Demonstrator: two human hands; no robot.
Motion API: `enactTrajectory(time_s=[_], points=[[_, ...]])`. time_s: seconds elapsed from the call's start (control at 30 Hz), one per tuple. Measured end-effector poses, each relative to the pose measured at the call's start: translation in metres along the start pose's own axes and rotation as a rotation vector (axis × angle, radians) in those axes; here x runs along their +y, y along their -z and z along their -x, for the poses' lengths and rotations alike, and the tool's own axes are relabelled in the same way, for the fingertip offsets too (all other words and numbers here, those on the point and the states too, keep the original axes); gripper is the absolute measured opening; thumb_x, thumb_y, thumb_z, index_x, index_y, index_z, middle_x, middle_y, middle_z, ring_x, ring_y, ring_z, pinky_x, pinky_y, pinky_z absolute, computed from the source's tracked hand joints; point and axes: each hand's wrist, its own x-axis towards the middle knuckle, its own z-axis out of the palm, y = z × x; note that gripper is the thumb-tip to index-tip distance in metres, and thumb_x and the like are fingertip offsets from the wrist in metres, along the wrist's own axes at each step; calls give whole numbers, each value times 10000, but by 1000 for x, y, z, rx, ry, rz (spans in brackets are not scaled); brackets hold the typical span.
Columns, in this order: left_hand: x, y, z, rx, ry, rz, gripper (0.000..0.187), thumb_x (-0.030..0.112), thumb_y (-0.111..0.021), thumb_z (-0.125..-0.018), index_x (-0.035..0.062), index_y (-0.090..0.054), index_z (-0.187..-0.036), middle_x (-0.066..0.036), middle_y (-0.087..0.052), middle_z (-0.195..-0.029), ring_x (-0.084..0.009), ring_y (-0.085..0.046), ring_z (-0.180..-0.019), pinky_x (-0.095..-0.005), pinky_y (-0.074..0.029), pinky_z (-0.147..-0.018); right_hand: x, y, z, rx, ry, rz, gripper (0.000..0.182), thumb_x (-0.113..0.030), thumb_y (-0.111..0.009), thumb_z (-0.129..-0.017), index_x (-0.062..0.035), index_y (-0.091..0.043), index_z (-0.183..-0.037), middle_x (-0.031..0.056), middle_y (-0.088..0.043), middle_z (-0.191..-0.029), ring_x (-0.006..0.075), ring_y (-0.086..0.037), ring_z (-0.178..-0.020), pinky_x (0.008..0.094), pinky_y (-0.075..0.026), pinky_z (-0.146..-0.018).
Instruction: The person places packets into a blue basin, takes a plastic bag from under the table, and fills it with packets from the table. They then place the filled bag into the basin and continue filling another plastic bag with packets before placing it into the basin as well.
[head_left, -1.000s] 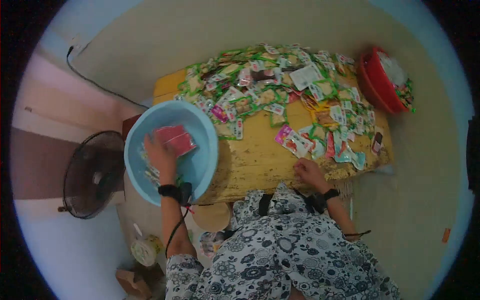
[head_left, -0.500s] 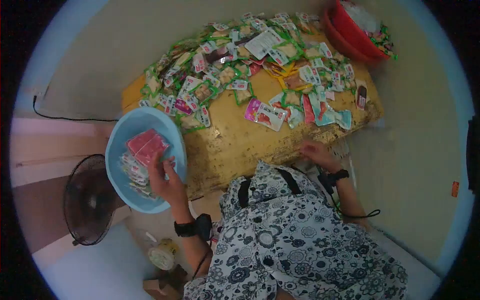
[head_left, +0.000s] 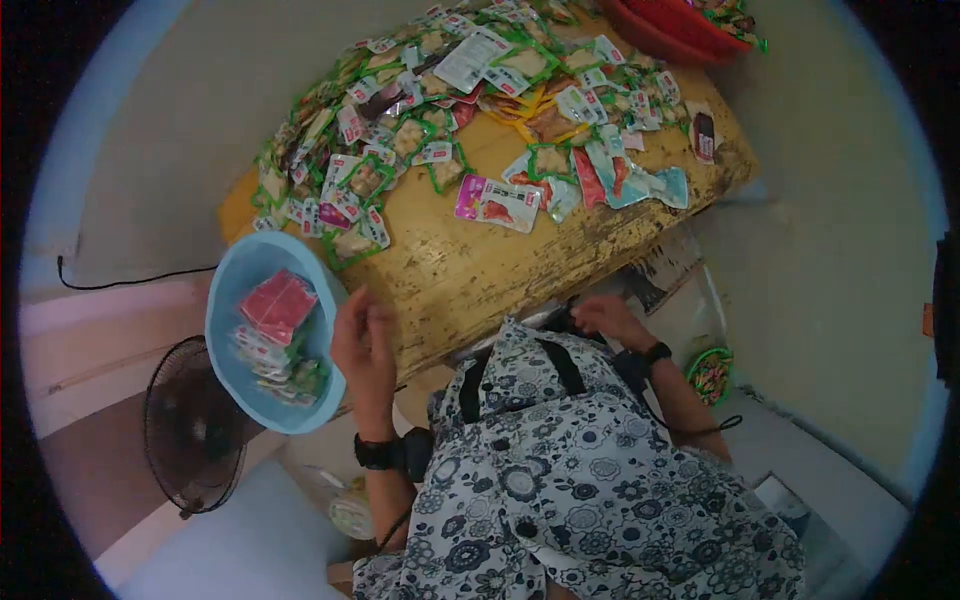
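Note:
My left hand [head_left: 364,345] hangs open just right of the light blue basin [head_left: 232,270], clear of its rim and holding nothing. Inside the basin lie red packets [head_left: 278,302] and several small snack sachets. My right hand [head_left: 606,318] is at the near edge of the worn yellow table [head_left: 480,270], fingers curled at my floral top; what it grips is hidden. A heap of green-edged snack packets [head_left: 420,120] covers the far half of the table. A pink and white packet [head_left: 497,200] lies nearest me.
A red basin [head_left: 680,20] sits at the table's far right corner. A black floor fan [head_left: 190,425] stands to the left below the basin. A cable [head_left: 130,280] runs along the floor. A small green basket of sweets [head_left: 712,372] rests on the floor at the right.
My left hand has come out of the blue basin and moved right, now empty. My right hand has drawn back from the table edge toward my body. The view has tilted.

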Motion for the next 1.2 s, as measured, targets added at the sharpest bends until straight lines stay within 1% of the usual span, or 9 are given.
enactTrajectory(time_s=[0.17, 0.27, 0.47, 0.67, 0.77, 0.87, 0.97, 1.07, 1.2], points=[[12, -1, 2, -152, 80, -55, 249, 47, -568, -945, -12, -605, -1184, -95, -662, -1084, -161, -653, -890, -310, -538, -801, -19, -29, -21, 149, -145, 201, 323, -357, -648, -928, -50, -655, -829, 25, -641, -770, 129, -612, -735, 288, -503, -667], [15, -2, 1, -182, 43, -117, 240, 59, -557, -949, -8, -610, -1173, -91, -665, -1057, -157, -660, -868, -306, -533, -786, 28, -31, -45, 239, 138, 217, 336, -359, -642, -928, -53, -640, -790, 28, -601, -709, 135, -566, -653, 306, -475, -622], [17, 1, 2, -223, -14, -176, 165, 7, -571, -913, 16, -617, -1071, -109, -653, -922, -195, -680, -776, -295, -522, -693, -30, -36, -1, 73, 35, 194, 294, -305, -640, -926, -54, -627, -774, 27, -558, -646, 145, -518, -637, 333, -449, -606], [19, 1, 1, -260, -26, -187, 165, 22, -591, -900, 19, -629, -1061, -113, -653, -916, -215, -666, -792, -312, -518, -690, -73, -45, 33, 350, 240, 676, 213, -242, -658, -881, -41, -664, -811, 100, -623, -716, 287, -594, -676, 426, -485, -670], [17, 0, -1, -277, -39, -225, 173, 44, -610, -899, 22, -637, -1069, -121, -653, -911, -225, -656, -794, -315, -514, -698, -97, -39, 32, 385, 618, 963, 156, -194, -653, -853, -40, -670, -835, 128, -645, -801, 336, -603, -714, 452, -490, -711], [20, 4, -3, -317, 7, -221, 198, 92, -618, -924, 7, -652, -1100, -115, -680, -982, -216, -666, -880, -330, -532, -792, -118, -46, 32, 239, 627, 741, 110, -162, -654, -825, -52, -657, -827, 120, -627, -810, 315, -606, -738, 408, -490, -722], [19, 9, -1, -306, 85, -150, 211, 114, -606, -940, 11, -649, -1119, -107, -681, -1003, -209, -666, -899, -335, -530, -810, -189, -59, 54, 74, 445, 426, 183, -124, -608, -868, -12, -540, -741, 40, -529, -722, 139, -529, -706, 316, -453, -683], [22, 8, 2, -326, 238, 30, 232, 125, -600, -949, 7, -637, -1146, -95, -685, -1029, -191, -655, -953, -329, -518, -856, -259, -74, 76, 27, 375, 22, 217, -143, -637, -844, -20, -519, -711, 8, -526, -720, 94, -510, -716, 282, -427, -661], [25, 2, 4, -329, 359, 227, 305, 203, -545, -987, 13, -595, -1221, -106, -639, -1177, -193, -619, -1046, -331, -493, -924, -278, -60, 52, -291, 544, 278, 214, -189, -652, -810, -35, -552, -699, 3, -542, -707, 108, -517, -712, 285, -403, -628]])
